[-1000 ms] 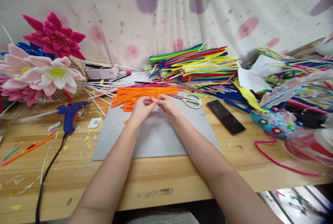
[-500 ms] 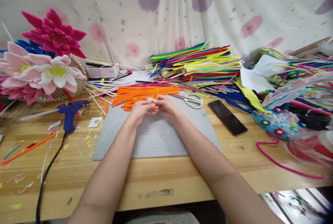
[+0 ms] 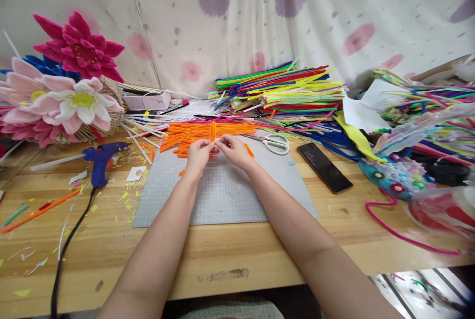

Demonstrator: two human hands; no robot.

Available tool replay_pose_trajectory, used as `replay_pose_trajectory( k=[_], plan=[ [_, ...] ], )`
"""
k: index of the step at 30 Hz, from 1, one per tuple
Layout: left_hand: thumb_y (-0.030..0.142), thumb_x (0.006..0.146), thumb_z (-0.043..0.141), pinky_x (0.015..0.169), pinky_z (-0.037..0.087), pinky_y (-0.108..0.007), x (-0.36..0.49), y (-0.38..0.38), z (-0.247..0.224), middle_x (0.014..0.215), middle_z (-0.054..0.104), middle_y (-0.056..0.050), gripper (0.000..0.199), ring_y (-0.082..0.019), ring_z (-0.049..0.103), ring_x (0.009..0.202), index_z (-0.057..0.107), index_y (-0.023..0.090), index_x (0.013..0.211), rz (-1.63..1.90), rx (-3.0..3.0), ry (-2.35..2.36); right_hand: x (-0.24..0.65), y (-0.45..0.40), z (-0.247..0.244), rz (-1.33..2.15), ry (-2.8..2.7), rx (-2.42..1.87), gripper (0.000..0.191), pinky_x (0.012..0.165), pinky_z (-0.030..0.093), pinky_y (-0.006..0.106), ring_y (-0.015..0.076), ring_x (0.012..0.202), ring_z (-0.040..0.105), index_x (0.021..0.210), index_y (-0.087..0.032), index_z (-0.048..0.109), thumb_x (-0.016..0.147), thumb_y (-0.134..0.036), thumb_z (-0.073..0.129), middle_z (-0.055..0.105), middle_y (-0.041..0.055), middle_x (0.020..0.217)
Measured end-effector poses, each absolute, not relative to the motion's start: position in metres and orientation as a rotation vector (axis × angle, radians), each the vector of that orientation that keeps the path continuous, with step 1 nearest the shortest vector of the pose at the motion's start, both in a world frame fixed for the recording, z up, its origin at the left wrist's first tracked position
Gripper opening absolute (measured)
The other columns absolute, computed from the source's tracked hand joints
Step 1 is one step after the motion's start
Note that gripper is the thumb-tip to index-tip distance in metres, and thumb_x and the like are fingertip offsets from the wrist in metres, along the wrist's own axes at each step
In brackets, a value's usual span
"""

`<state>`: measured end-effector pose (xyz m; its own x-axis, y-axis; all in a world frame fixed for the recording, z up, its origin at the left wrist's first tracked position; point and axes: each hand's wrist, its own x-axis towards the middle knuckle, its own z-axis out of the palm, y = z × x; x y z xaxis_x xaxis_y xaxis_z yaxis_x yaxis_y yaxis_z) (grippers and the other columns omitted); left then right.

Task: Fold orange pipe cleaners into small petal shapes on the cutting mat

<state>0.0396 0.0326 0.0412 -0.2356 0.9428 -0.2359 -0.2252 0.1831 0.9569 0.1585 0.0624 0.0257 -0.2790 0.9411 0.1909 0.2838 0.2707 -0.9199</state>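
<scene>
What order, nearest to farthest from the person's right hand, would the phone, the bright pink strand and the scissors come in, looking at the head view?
From the right hand:
1. Scissors: just to its right, on the grey mat.
2. Phone: farther right, past the mat's edge.
3. Bright pink strand: farthest right, toward the table's front.

Orange loop (image 3: pixel 213 132): shifted toward your left, now nearly upright; half a second ago it leaned right.
Left hand (image 3: pixel 198 155): fingertips come up to the loop's base.
Right hand (image 3: pixel 235 151): loop no longer against its fingers' upper edge.
Orange end (image 3: pixel 249 150): newly showing beside your right hand.
</scene>
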Motion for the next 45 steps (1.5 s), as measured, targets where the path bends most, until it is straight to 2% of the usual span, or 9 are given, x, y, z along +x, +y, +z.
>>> replay_pose_trajectory(
  k=[11,16,19,22,25,30,36,40,45],
  plan=[
    [0.030,0.059,0.071,0.054,0.044,-0.023,0.038,0.036,0.032,0.057,0.060,0.000,0.022,-0.012,0.057,0.056,0.056,0.015,0.061,1.392,0.837,1.385,0.156,0.057,0.031,1.005,-1.799,-1.098,0.017,0.058,0.028,0.025,0.0109,0.059,0.042,0.062,-0.019,0.050,0.075,-0.029,0.053,0.054,-0.0015,0.063],
    [0.022,0.061,0.068,0.053,0.045,-0.023,0.035,0.035,0.042,0.055,0.058,0.000,0.019,-0.011,0.056,0.054,0.052,0.015,0.057,1.323,0.827,1.365,0.158,0.060,0.028,1.179,-1.670,-1.006,0.024,0.057,0.030,0.024,0.0097,0.058,0.041,0.060,-0.019,0.049,0.073,-0.038,0.057,0.051,-0.0025,0.060],
    [0.018,0.063,0.065,0.053,0.045,-0.024,0.034,0.033,0.048,0.053,0.058,-0.001,0.015,-0.012,0.057,0.054,0.052,0.014,0.057,1.229,0.828,1.359,0.161,0.063,0.028,1.353,-1.517,-0.993,0.030,0.051,0.030,0.023,0.0083,0.054,0.038,0.063,-0.019,0.049,0.069,-0.047,0.059,0.046,-0.0041,0.059],
    [0.014,0.065,0.062,0.052,0.044,-0.024,0.036,0.031,0.051,0.052,0.058,-0.002,0.012,-0.012,0.057,0.053,0.053,0.013,0.057,1.132,0.877,1.385,0.164,0.064,0.029,1.473,-1.423,-0.977,0.031,0.046,0.028,0.022,0.0067,0.050,0.037,0.070,-0.019,0.053,0.063,-0.046,0.065,0.047,-0.0052,0.061],
    [0.012,0.066,0.060,0.053,0.045,-0.025,0.038,0.029,0.050,0.053,0.059,-0.003,0.011,-0.012,0.057,0.053,0.053,0.013,0.057,1.067,0.956,1.387,0.166,0.065,0.030,1.532,-1.425,-0.952,0.031,0.046,0.027,0.022,0.0055,0.048,0.035,0.064,-0.017,0.052,0.058,-0.043,0.069,0.045,-0.0056,0.057],
    [0.018,0.065,0.061,0.059,0.046,-0.026,0.039,0.028,0.049,0.060,0.062,-0.002,0.007,-0.013,0.060,0.060,0.056,0.013,0.063,0.990,1.068,1.320,0.170,0.066,0.033,1.582,-1.389,-0.963,0.030,0.048,0.025,0.022,0.0055,0.051,0.037,0.064,-0.016,0.053,0.055,-0.040,0.069,0.050,-0.0045,0.059],
    [0.022,0.057,0.067,0.063,0.044,-0.025,0.041,0.032,0.036,0.067,0.064,-0.001,0.018,-0.013,0.060,0.064,0.063,0.014,0.072,1.020,1.358,1.432,0.167,0.068,0.034,1.434,-1.388,-1.011,0.030,0.051,0.027,0.023,0.0060,0.052,0.038,0.062,-0.016,0.052,0.052,-0.037,0.071,0.048,-0.0052,0.057],
    [0.029,0.063,0.063,0.063,0.043,-0.026,0.043,0.032,0.030,0.068,0.066,-0.003,0.016,-0.015,0.061,0.066,0.064,0.016,0.072,1.035,1.447,1.613,0.165,0.070,0.030,1.380,-1.396,-1.041,0.033,0.053,0.030,0.024,0.0073,0.052,0.041,0.057,-0.016,0.048,0.051,-0.040,0.071,0.047,-0.0052,0.054],
    [0.031,0.067,0.061,0.068,0.044,-0.027,0.042,0.031,0.034,0.072,0.069,-0.005,0.013,-0.018,0.063,0.074,0.065,0.018,0.066,0.992,1.442,1.630,0.167,0.069,0.030,1.451,-1.380,-1.046,0.032,0.051,0.027,0.023,0.0069,0.051,0.041,0.058,-0.016,0.051,0.052,-0.039,0.071,0.051,-0.0044,0.055]
  ],
)
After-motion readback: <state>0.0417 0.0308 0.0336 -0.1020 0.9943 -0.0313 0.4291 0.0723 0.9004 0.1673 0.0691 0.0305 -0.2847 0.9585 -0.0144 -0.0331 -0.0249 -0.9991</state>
